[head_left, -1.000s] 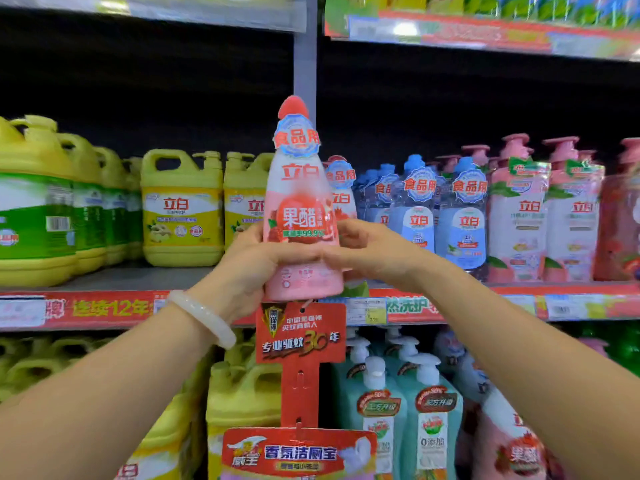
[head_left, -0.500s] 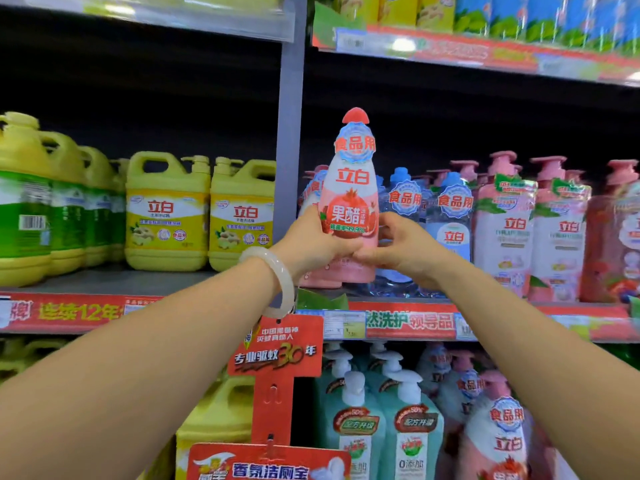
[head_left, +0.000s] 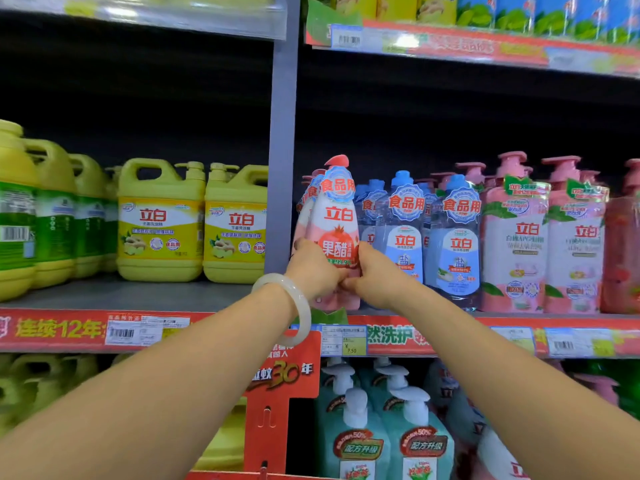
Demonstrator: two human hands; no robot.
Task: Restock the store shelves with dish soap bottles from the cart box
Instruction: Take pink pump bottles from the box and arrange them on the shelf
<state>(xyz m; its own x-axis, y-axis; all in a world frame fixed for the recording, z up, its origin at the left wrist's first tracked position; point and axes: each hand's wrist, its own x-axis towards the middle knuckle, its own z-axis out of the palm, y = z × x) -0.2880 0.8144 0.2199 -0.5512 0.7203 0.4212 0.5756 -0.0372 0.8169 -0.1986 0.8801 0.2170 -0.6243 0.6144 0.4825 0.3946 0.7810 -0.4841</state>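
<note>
A pink dish soap bottle [head_left: 337,220] with a red cap stands upright at the front left of the middle shelf [head_left: 138,294], just right of the grey upright post. My left hand [head_left: 313,268] grips its left side and my right hand [head_left: 375,275] grips its right side, fingers curled round its lower body. More pink bottles of the same kind [head_left: 306,202] stand close behind it. The bottle's base is partly hidden by my hands.
Blue soap bottles [head_left: 453,244] and pink pump bottles [head_left: 516,237] fill the shelf to the right. Yellow jugs [head_left: 159,223] line the left bay. Teal pump bottles [head_left: 356,427] sit on the shelf below, beside a red hanging sign [head_left: 277,386]. A white bangle [head_left: 298,306] circles my left wrist.
Both hands carried the pink bottle forward, down and to the right, from in front of the post onto the shelf's front row.
</note>
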